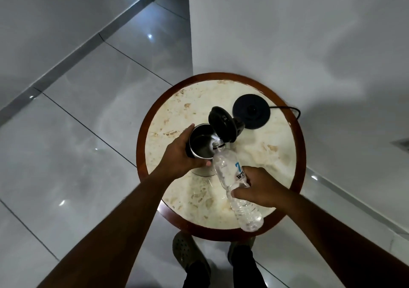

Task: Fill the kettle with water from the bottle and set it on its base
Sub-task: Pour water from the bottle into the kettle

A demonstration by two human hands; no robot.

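Observation:
A steel kettle (202, 142) stands on the round table with its black lid (222, 123) swung up and open. My left hand (184, 154) wraps around the kettle's left side. My right hand (257, 187) grips a clear plastic bottle (228, 170) with a blue-lettered label, tilted so that its uncapped mouth rests over the kettle's rim. The bottle's base points back toward me. The round black kettle base (251, 111) lies bare on the table, behind and to the right of the kettle.
The small round table (221, 230) has a pale marble top and a brown wooden rim. A black cord (290, 109) runs from the base over the right edge. A white wall stands right behind it. Glossy tiled floor (88, 132) spreads to the left. My shoes show below the table.

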